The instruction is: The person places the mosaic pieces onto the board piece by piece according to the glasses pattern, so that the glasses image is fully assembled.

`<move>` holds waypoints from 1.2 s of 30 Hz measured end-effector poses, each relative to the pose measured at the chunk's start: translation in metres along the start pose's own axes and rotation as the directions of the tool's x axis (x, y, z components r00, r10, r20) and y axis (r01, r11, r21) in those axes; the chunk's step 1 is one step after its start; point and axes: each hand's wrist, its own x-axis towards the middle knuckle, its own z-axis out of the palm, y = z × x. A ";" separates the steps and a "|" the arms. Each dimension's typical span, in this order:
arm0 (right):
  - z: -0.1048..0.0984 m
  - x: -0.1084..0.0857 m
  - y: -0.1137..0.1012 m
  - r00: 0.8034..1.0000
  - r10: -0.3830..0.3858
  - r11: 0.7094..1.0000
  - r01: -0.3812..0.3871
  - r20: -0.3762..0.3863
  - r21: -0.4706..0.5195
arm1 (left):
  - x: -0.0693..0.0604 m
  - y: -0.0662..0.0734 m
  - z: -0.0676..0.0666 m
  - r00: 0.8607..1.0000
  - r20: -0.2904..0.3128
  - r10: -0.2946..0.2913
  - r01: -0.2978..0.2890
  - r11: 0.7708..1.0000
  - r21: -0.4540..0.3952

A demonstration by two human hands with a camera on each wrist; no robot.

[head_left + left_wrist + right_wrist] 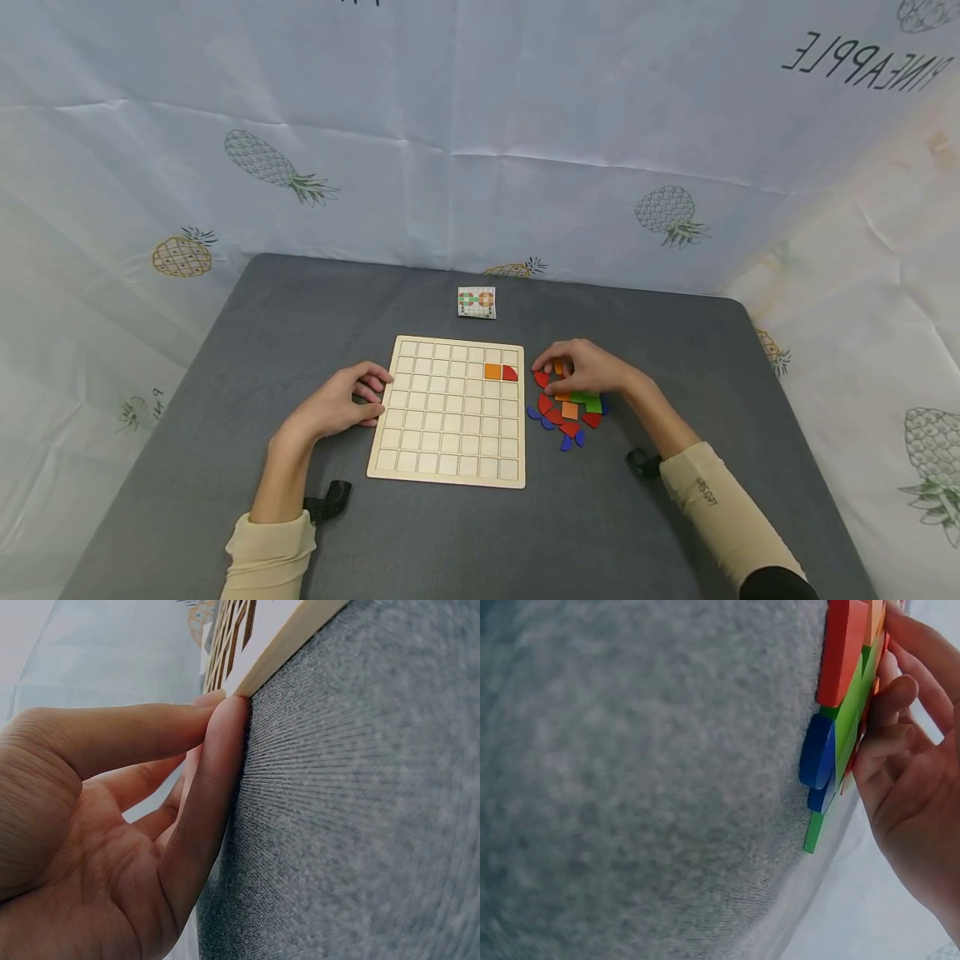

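Note:
A pale wooden grid board (448, 412) lies on the grey table, with an orange square (492, 372) and a red quarter piece (510, 373) side by side in its upper right. At the board's left edge, my left hand (341, 400) pinches the rim; the left wrist view shows thumb and finger at the board's corner (281, 649). My right hand (588, 367) is over the pile of coloured pieces right of the board, fingers bent down among them. Green (849, 712), blue (817, 751) and red pieces (843, 652) lie beside this hand (915, 757); whether it holds one is hidden.
A small printed pattern card (477, 302) lies behind the board. Loose blue pieces (566, 443) and red pieces (592, 420) are at the pile's near side. A white curtain with pineapple prints (450, 167) hangs behind the table (450, 542).

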 end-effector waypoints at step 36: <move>0.034 0.056 -0.046 0.981 -0.079 0.997 0.080 -0.176 -0.002 | 0.000 0.000 -0.002 1.000 0.008 0.001 -0.001 1.000 -0.001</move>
